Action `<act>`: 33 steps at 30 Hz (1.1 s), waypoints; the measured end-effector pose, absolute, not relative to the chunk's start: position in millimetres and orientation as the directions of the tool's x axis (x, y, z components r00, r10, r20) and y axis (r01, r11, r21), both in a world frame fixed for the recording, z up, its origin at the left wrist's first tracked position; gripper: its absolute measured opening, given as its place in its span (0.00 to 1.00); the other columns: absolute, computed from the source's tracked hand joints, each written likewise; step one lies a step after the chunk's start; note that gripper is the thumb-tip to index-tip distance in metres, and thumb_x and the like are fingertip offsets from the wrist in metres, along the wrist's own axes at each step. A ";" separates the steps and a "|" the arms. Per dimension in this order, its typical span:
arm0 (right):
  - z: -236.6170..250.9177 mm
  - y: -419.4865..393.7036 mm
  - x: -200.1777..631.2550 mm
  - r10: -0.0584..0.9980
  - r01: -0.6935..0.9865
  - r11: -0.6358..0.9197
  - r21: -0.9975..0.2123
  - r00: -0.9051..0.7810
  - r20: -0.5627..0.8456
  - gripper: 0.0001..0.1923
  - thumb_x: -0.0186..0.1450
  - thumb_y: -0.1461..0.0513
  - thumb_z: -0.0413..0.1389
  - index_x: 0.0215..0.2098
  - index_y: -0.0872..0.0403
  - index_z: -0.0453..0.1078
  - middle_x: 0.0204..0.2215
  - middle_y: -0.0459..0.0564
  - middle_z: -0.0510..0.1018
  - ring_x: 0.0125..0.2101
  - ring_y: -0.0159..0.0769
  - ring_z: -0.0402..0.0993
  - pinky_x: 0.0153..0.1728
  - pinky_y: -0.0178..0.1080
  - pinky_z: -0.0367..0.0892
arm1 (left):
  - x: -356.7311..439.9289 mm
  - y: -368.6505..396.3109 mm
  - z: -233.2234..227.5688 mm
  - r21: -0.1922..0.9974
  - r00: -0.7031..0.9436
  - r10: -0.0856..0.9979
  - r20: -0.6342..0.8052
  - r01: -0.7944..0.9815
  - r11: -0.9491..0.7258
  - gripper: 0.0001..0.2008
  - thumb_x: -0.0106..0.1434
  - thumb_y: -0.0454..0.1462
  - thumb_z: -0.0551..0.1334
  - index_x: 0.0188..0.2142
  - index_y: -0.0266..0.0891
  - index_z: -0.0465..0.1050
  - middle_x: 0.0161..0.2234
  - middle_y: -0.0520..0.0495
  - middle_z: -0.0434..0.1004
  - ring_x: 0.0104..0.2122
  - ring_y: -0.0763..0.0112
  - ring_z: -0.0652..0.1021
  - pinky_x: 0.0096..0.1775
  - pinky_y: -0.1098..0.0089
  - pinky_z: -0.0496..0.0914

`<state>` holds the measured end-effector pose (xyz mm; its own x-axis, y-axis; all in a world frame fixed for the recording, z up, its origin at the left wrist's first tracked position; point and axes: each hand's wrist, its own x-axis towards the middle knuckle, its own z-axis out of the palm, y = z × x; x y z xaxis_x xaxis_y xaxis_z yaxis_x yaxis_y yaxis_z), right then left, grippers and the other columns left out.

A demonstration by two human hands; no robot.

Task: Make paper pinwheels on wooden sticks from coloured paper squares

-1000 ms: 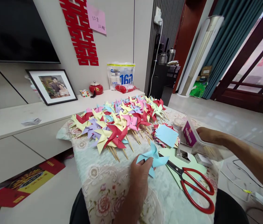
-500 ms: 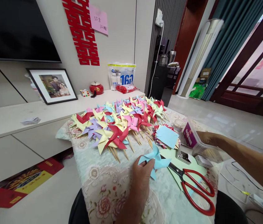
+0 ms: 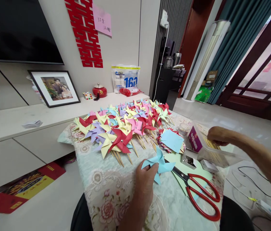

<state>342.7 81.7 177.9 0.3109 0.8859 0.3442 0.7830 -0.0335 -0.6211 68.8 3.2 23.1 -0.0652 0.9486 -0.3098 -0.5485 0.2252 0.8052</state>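
My left hand is closed on a light blue paper pinwheel, its blades folded in, just above the table near the front. Over a clear plastic box at the right edge is my right hand, fingers curled down among thin wooden sticks. Whether a stick is in its grip is hidden. Red-handled scissors lie beside the pinwheel, on pale green paper. A small open box of metal pins stands between the scissors and the plastic box.
Many finished pinwheels on sticks cover the far side of the cloth-covered table. A stack of coloured paper squares sits near a round clear container. Another small box lies by the plastic box.
My right hand has risen from deep inside the plastic box to its top, and the sticks there now show. My left hand still holds the pinwheel in nearly the same place.
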 end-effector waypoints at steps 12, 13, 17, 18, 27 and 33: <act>85.8 -6.1 209.4 0.961 0.647 0.194 -0.737 -0.276 0.011 0.06 0.60 0.65 0.56 0.25 0.51 0.68 0.19 0.42 0.71 0.21 0.33 0.65 0.23 0.33 0.59 | 57.3 1.4 49.9 0.671 0.060 0.991 -0.116 -0.731 0.123 0.09 0.48 0.37 0.72 0.31 0.43 0.78 0.38 0.45 0.83 0.40 0.58 0.80 0.44 0.64 0.73; 76.2 -6.3 200.6 0.954 0.643 0.200 -0.740 -0.299 -0.002 0.08 0.60 0.66 0.55 0.23 0.52 0.66 0.19 0.42 0.70 0.21 0.32 0.64 0.23 0.33 0.58 | 57.0 1.1 49.1 0.666 0.062 0.991 -0.117 -0.735 0.125 0.10 0.48 0.37 0.72 0.32 0.44 0.78 0.37 0.46 0.83 0.40 0.58 0.80 0.44 0.64 0.73; 74.4 -2.0 205.5 0.923 0.579 0.214 -0.787 -0.383 -0.031 0.08 0.61 0.66 0.55 0.23 0.52 0.66 0.19 0.40 0.68 0.22 0.31 0.62 0.24 0.32 0.58 | 57.0 3.3 41.4 0.679 -0.014 0.986 -0.168 -0.727 0.105 0.11 0.47 0.36 0.73 0.32 0.43 0.78 0.31 0.49 0.81 0.34 0.64 0.79 0.42 0.66 0.72; 80.3 -0.9 213.5 0.906 0.559 0.222 -0.799 -0.421 -0.043 0.05 0.61 0.65 0.58 0.26 0.52 0.69 0.22 0.41 0.72 0.25 0.32 0.65 0.26 0.33 0.61 | 57.0 4.6 39.0 0.701 -0.047 0.982 -0.182 -0.707 0.095 0.11 0.47 0.36 0.73 0.31 0.42 0.77 0.29 0.50 0.80 0.32 0.65 0.78 0.40 0.68 0.72; 89.1 1.0 231.2 0.982 0.332 0.105 -0.937 -0.182 0.046 0.20 0.66 0.47 0.58 0.45 0.52 0.77 0.42 0.53 0.82 0.43 0.46 0.76 0.43 0.43 0.69 | 58.8 6.6 29.8 0.910 -0.132 0.981 -0.146 -0.407 0.081 0.10 0.47 0.36 0.71 0.25 0.39 0.69 0.19 0.57 0.67 0.21 0.77 0.65 0.24 0.77 0.61; 70.7 1.5 214.8 0.976 0.378 0.127 -0.917 -0.214 0.048 0.12 0.61 0.53 0.64 0.33 0.54 0.76 0.30 0.46 0.79 0.33 0.38 0.72 0.36 0.38 0.66 | 62.2 2.0 34.0 0.966 -0.039 0.995 -0.089 -0.247 0.076 0.09 0.47 0.35 0.70 0.23 0.40 0.70 0.16 0.58 0.64 0.19 0.76 0.64 0.23 0.76 0.60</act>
<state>214.8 1.5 70.7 -0.2137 0.9757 0.0475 0.3781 0.1275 -0.9170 62.2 2.0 34.0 -0.0392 0.9953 -0.0886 -0.2474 0.0762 0.9659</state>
